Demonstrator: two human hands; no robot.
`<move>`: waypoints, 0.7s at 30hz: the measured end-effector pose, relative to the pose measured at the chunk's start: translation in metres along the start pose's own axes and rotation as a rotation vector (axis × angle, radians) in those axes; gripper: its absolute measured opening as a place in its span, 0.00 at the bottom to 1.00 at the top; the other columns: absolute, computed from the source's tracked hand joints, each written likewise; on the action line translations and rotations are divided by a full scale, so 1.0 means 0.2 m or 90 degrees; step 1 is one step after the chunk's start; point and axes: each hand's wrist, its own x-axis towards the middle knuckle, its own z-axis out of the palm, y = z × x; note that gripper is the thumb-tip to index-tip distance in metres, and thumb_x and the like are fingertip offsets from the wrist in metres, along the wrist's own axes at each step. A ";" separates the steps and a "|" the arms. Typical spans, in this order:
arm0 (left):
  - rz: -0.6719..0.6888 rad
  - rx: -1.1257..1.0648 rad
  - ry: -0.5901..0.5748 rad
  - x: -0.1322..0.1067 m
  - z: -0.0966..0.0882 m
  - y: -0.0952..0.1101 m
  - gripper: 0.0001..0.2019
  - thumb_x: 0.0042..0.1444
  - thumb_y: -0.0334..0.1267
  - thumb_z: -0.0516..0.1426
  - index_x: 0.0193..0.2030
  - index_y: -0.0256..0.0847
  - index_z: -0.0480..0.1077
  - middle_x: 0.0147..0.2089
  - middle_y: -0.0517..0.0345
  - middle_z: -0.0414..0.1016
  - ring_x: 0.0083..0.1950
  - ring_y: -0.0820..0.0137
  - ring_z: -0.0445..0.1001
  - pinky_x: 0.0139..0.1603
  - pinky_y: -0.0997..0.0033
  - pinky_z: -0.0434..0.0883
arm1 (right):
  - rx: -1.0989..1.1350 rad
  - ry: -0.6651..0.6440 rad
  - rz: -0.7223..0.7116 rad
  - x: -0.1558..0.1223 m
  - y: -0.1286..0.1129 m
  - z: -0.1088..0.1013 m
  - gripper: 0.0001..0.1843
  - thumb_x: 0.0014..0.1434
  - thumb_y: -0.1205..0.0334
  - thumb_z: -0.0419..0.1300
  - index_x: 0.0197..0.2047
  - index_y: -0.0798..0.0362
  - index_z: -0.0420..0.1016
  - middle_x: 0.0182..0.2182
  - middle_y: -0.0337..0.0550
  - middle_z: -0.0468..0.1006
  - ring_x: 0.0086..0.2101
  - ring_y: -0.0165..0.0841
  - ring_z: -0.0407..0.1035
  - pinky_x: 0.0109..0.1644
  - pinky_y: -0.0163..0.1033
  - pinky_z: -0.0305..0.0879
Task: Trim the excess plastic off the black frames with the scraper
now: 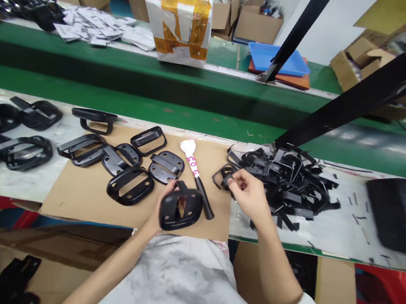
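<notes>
My left hand is wrapped around a black plastic bracket, an oval plate with holes and a raised loop, held above the cardboard sheet near my apron. My right hand pinches a small black strip at the left edge of a heap of black strips. Part of that strip is hidden by my fingers. Between my hands lies a hammer-like tool with a black handle and a white-wrapped end. Left of it, several similar black brackets rest on the cardboard.
More brackets lie at the far left of the bench. A large black piece sits at the right. A slanted black post rises behind the strips. Across the green belt stand a taped white box and a blue tray.
</notes>
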 end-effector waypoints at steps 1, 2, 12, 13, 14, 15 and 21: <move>-0.008 -0.012 -0.017 0.01 0.00 0.02 0.23 0.74 0.58 0.47 0.52 0.45 0.74 0.38 0.53 0.80 0.41 0.60 0.80 0.44 0.59 0.80 | 0.100 -0.008 0.038 0.03 -0.01 -0.02 0.10 0.60 0.54 0.62 0.30 0.49 0.68 0.22 0.34 0.70 0.23 0.29 0.61 0.29 0.36 0.56; -0.014 -0.025 -0.035 0.02 -0.01 0.04 0.22 0.74 0.58 0.47 0.51 0.45 0.74 0.38 0.54 0.79 0.40 0.62 0.79 0.42 0.61 0.79 | 0.192 -0.013 0.071 0.06 -0.01 -0.03 0.11 0.58 0.52 0.62 0.31 0.49 0.69 0.20 0.33 0.70 0.20 0.28 0.59 0.26 0.35 0.54; 0.214 0.101 -0.023 -0.22 -0.23 -0.01 0.20 0.74 0.54 0.46 0.43 0.46 0.74 0.40 0.48 0.81 0.45 0.57 0.79 0.48 0.54 0.74 | 0.568 -0.027 0.198 0.12 -0.04 -0.06 0.19 0.51 0.49 0.69 0.36 0.45 0.63 0.25 0.35 0.81 0.15 0.28 0.66 0.14 0.30 0.54; 0.258 0.137 0.011 -0.28 -0.25 -0.05 0.20 0.74 0.53 0.46 0.45 0.46 0.74 0.41 0.47 0.82 0.46 0.56 0.79 0.51 0.52 0.73 | 0.581 -0.033 0.211 0.10 -0.04 -0.06 0.19 0.51 0.50 0.68 0.37 0.45 0.63 0.26 0.35 0.82 0.16 0.28 0.67 0.14 0.30 0.54; 0.283 0.178 0.039 -0.32 -0.27 -0.09 0.19 0.74 0.52 0.46 0.45 0.46 0.74 0.42 0.47 0.83 0.48 0.55 0.80 0.52 0.49 0.72 | 0.597 -0.035 0.224 0.09 -0.03 -0.06 0.18 0.50 0.51 0.68 0.37 0.45 0.63 0.27 0.36 0.82 0.16 0.29 0.67 0.14 0.30 0.55; 0.294 0.216 0.062 -0.35 -0.29 -0.13 0.18 0.74 0.51 0.47 0.45 0.47 0.74 0.42 0.48 0.84 0.48 0.55 0.81 0.54 0.48 0.71 | 0.616 -0.033 0.235 0.08 -0.02 -0.06 0.18 0.49 0.52 0.67 0.38 0.45 0.64 0.27 0.35 0.82 0.16 0.28 0.67 0.15 0.30 0.56; 0.355 0.262 0.083 -0.28 -0.33 -0.26 0.15 0.74 0.47 0.49 0.40 0.48 0.73 0.40 0.55 0.86 0.45 0.57 0.84 0.53 0.49 0.68 | 0.614 0.016 0.164 -0.07 -0.05 0.05 0.18 0.58 0.51 0.68 0.43 0.44 0.64 0.30 0.37 0.85 0.22 0.34 0.76 0.20 0.35 0.69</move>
